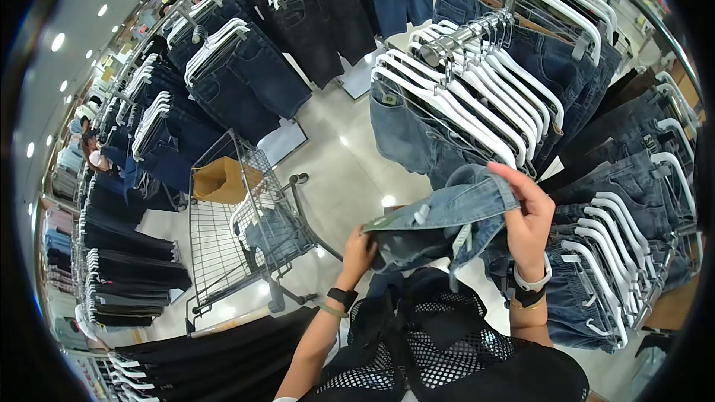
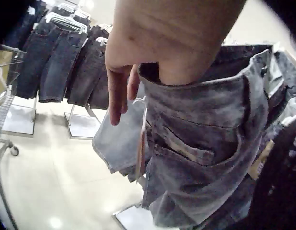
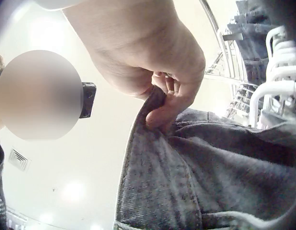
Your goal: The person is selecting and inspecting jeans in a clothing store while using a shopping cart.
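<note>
A pair of faded blue denim shorts (image 1: 471, 207) is stretched between my two hands in front of my body, the waist opening facing up. My left hand (image 1: 359, 254) holds one end of the waistband. In the left wrist view its thumb goes inside the waistband (image 2: 200, 98) while the fingers (image 2: 117, 96) hang outside, near a string tag (image 2: 141, 139). At the other end, my right hand (image 1: 532, 223) pinches the waistband; the right wrist view shows its fingertips (image 3: 160, 117) pressed on the denim, the fabric falling in folds beside them.
Just ahead stands a metal rack (image 1: 477, 33) of denim on white hangers (image 1: 454, 104). More hung jeans (image 1: 596, 283) crowd my right side. On the left is a wire shopping cart (image 1: 199, 272) holding a brown bag (image 1: 217, 181) and denim (image 1: 277, 234). Racks of dark trousers (image 1: 134, 275) line the far left.
</note>
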Demonstrator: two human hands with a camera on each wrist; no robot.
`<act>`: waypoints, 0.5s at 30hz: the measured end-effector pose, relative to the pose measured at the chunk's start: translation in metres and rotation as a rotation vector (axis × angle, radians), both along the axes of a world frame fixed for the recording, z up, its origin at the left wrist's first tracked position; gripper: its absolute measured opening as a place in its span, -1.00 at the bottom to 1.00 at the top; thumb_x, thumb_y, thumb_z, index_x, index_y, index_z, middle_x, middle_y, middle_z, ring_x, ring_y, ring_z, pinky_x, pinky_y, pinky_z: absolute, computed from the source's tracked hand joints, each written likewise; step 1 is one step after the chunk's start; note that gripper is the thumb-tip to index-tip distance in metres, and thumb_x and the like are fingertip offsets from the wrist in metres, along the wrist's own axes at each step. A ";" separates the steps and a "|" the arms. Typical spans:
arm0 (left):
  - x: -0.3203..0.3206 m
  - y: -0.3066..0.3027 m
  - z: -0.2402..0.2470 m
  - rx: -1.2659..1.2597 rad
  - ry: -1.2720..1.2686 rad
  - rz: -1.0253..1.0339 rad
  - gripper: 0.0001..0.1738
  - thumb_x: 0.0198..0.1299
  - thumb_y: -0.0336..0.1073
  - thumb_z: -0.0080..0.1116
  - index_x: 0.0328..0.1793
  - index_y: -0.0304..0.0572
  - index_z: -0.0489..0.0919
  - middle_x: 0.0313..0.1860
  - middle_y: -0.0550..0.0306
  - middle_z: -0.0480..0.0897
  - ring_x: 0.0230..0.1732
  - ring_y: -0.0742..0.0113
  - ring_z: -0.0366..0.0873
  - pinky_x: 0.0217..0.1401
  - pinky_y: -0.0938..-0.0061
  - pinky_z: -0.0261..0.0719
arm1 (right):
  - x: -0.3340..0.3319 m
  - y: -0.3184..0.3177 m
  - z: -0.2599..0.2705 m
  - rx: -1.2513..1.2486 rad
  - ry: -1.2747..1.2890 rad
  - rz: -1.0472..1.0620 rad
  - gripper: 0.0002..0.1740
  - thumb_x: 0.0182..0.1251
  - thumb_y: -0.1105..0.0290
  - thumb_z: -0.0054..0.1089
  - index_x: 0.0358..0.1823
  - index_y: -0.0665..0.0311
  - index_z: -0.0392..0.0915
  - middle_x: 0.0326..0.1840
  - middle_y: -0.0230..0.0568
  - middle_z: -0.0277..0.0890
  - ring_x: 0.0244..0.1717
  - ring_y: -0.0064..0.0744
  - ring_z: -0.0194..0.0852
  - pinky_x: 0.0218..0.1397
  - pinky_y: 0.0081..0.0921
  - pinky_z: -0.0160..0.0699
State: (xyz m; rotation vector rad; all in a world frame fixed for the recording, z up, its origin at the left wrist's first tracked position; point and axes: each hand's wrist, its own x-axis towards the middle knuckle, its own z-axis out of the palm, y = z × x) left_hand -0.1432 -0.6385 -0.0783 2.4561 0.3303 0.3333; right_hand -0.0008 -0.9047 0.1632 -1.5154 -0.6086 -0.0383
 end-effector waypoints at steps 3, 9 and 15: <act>0.004 0.013 0.011 -0.100 -0.005 0.153 -0.54 -0.04 -0.48 0.22 0.06 -0.39 0.46 -0.01 -0.29 0.49 -0.03 -0.28 0.46 0.04 0.13 0.49 | 0.001 -0.008 -0.010 0.037 0.036 -0.102 -0.49 0.06 0.80 -0.18 0.08 0.50 0.49 -0.09 -0.17 0.59 -0.08 -0.53 0.52 0.03 -0.66 0.42; -0.022 0.048 0.107 -0.065 -0.345 0.438 -0.54 -0.02 -0.55 0.16 0.09 -0.42 0.44 -0.04 -0.20 0.49 0.00 -0.10 0.45 0.15 0.24 0.36 | -0.013 -0.041 -0.045 -0.177 -0.082 -0.294 -0.56 0.06 0.74 -0.23 -0.01 0.41 0.45 -0.12 -0.19 0.46 -0.09 -0.53 0.42 0.06 -0.62 0.33; -0.055 0.049 0.155 -0.305 -0.256 0.432 -0.62 0.06 -0.57 0.11 0.06 -0.42 0.44 -0.18 0.00 0.53 -0.14 0.26 0.45 0.02 0.45 0.39 | -0.031 -0.028 -0.072 -0.123 0.289 -0.090 -0.69 0.09 0.73 -0.09 -0.13 0.30 0.31 -0.20 -0.41 0.23 -0.18 -0.62 0.21 -0.04 -0.71 0.20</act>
